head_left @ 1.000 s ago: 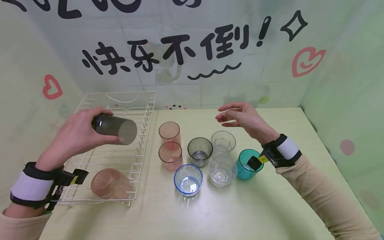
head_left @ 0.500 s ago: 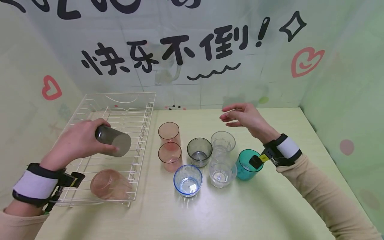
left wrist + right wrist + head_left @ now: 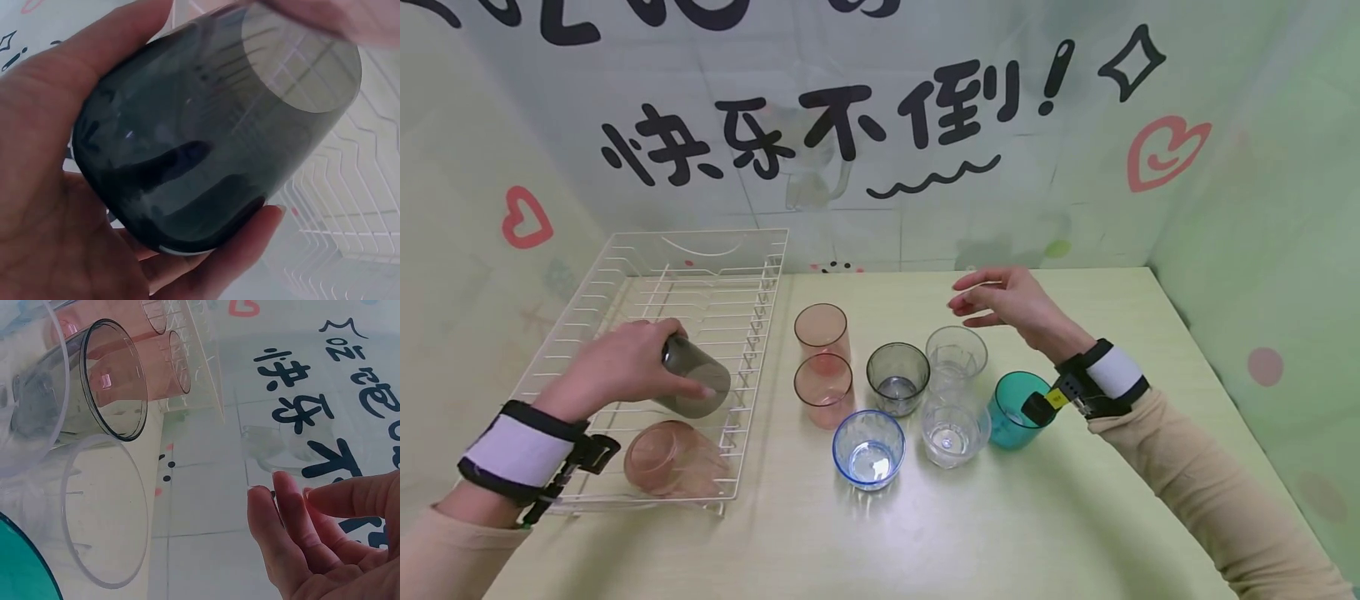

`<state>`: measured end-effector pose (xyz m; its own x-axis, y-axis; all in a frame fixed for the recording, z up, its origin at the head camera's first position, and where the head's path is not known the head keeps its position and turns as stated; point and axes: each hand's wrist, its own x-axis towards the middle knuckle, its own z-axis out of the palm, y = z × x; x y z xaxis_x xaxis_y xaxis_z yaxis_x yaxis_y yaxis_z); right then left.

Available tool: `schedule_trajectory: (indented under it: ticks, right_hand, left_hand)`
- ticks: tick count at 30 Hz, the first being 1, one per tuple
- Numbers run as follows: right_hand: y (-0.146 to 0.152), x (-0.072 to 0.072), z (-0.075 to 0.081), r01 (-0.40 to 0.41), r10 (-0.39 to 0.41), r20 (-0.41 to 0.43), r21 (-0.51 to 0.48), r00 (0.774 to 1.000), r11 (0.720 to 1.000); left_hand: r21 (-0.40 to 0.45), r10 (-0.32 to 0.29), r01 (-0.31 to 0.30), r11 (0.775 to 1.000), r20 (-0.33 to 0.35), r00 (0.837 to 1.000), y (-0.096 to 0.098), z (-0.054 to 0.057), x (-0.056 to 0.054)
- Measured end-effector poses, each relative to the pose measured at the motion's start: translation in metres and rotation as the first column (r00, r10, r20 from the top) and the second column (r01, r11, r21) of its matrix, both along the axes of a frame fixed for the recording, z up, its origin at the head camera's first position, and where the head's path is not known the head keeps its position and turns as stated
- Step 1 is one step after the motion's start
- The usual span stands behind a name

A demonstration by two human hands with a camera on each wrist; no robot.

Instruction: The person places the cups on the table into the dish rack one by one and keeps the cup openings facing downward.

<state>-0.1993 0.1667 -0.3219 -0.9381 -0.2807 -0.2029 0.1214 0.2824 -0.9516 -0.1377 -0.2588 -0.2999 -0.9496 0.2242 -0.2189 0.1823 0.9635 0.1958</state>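
In the head view my left hand (image 3: 625, 367) grips a smoky grey glass (image 3: 698, 385) over the white wire dish rack (image 3: 761, 367). The glass is tilted on its side, its mouth to the lower right. The left wrist view shows fingers and thumb around the dark base of that grey glass (image 3: 169, 162). A pink glass (image 3: 673, 460) lies tipped in the rack's front part, just below. My right hand (image 3: 1011, 304) hovers with nothing in it, fingers loosely bent, behind a clear glass (image 3: 957, 354). The right wrist view has this hand (image 3: 325, 537) apart from the glasses.
Right of the rack stand two pink glasses (image 3: 824, 392), another grey glass (image 3: 898, 379), a blue-rimmed glass (image 3: 869, 450), a second clear glass (image 3: 953, 433) and a teal glass (image 3: 1017, 412), all upright. A printed curtain (image 3: 887, 233) closes off the table's back.
My left hand has lowered the grey glass toward the rack, moving it nearer the pink glass there. My right hand has shifted slightly right and down.
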Motion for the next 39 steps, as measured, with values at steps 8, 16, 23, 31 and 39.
schedule_trajectory:
  ticks: [8, 16, 23, 31, 39]
  right_hand:
    - [-0.001, -0.001, -0.002, -0.003, 0.003, 0.01, 0.001, 1.0, 1.0]
    - [0.0, -0.001, -0.003, 0.001, -0.001, 0.009, 0.033, 1.0, 0.999]
    - [0.0, -0.002, -0.003, -0.002, 0.002, 0.006, 0.035, 1.0, 0.999]
    - [0.0, -0.002, -0.003, -0.004, 0.004, 0.008, 0.028, 1.0, 1.0]
    - [0.0, -0.001, -0.001, -0.003, 0.003, 0.006, 0.033, 1.0, 0.999]
  left_hand:
    - [0.002, -0.022, 0.022, 1.0, 0.026, 0.999, 0.006, -0.01, 0.002]
    - [-0.038, -0.051, 0.053, 0.998, 0.034, 0.998, 0.008, -0.016, 0.002]
    - [-0.059, -0.05, 0.053, 0.997, 0.052, 0.997, 0.01, -0.02, 0.004]
    - [-0.027, -0.1, 0.102, 0.994, 0.056, 0.993, 0.01, -0.023, 0.006]
    - [-0.012, -0.122, 0.122, 0.992, 0.052, 0.991, 0.007, -0.024, 0.006]
